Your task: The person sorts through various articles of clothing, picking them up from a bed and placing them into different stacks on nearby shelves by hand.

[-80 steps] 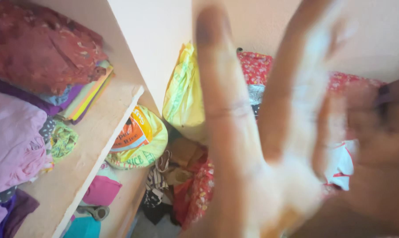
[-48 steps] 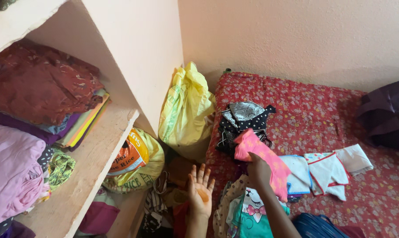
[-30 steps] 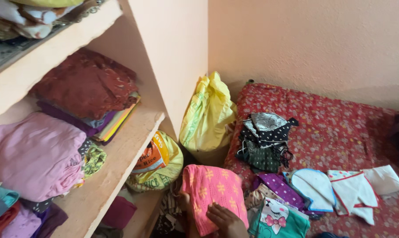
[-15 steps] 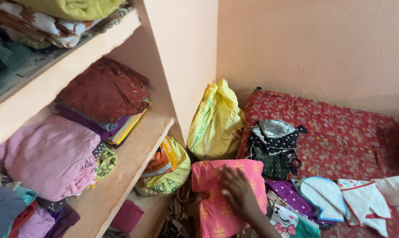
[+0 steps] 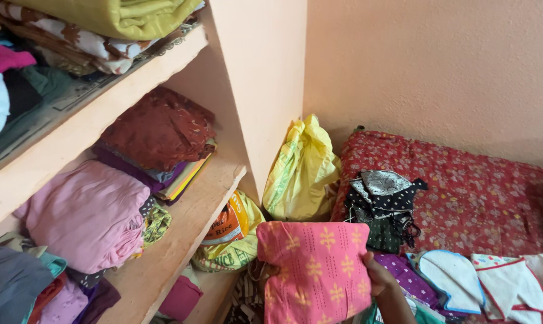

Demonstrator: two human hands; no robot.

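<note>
Low in the centre of the frame, the right hand [image 5: 379, 279] grips the right edge of a folded pink cloth [image 5: 316, 270] with yellow motifs — fingers hidden behind it. The left hand is out of sight. The cloth is held upright before the yellow bag [image 5: 301, 171], beside the wooden shelf [image 5: 181, 222] — the red mattress [image 5: 475, 192] lies right.

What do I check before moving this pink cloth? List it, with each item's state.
1. Right hand grips the pink cloth: ok, it holds the right edge.
2. Left hand supports the other edge: cannot tell, it is not in sight.
3. Cloth folded: ok, it forms a flat, neat square.
4. Bare room on the middle shelf: ok, the front strip is bare wood.
5. Lilac bundle sits steady: cannot tell, it bulges toward the shelf edge.
6. Red bundle stacked steady: ok, it lies flat on the folded pile.
</note>
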